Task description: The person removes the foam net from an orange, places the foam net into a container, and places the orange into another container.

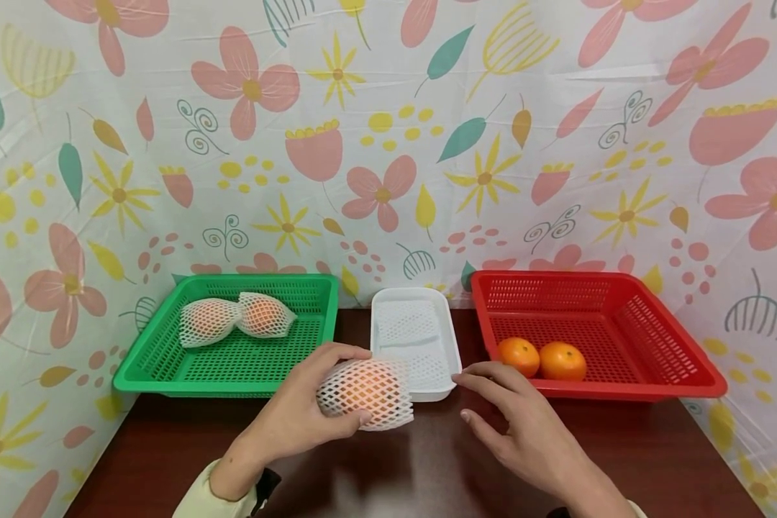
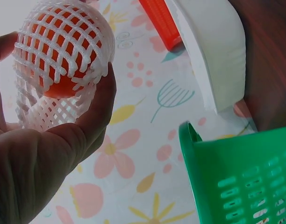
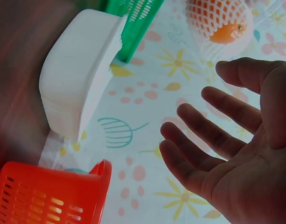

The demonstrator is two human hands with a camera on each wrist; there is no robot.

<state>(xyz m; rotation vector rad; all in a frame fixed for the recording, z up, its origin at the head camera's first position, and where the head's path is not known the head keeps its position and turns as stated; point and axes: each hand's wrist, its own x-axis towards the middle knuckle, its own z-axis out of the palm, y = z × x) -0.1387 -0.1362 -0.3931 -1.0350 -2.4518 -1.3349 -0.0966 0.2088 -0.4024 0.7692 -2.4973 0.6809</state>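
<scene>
In the head view my left hand [image 1: 298,410] grips an orange in a white foam net sleeve [image 1: 365,394], thumb below and fingers behind. The left wrist view shows the orange's skin [image 2: 63,88] through the mesh. My right hand [image 1: 524,417] holds nothing; its fingers are spread and relaxed in the right wrist view, apart from the netted orange [image 3: 220,23]. Behind the hands stands a white tray [image 1: 453,345] with foam net sleeves [image 1: 421,331] lying flat in it. The right index fingertip overlaps the tray's right edge in the head view.
On the left, a green basket [image 1: 226,388] holds two oranges in foam nets [image 1: 210,320]. A red basket [image 1: 628,388] on the right has two bare oranges [image 1: 562,361] near its front left corner. A flower-patterned cloth [image 1: 388,108] rises behind the brown table [image 1: 427,460].
</scene>
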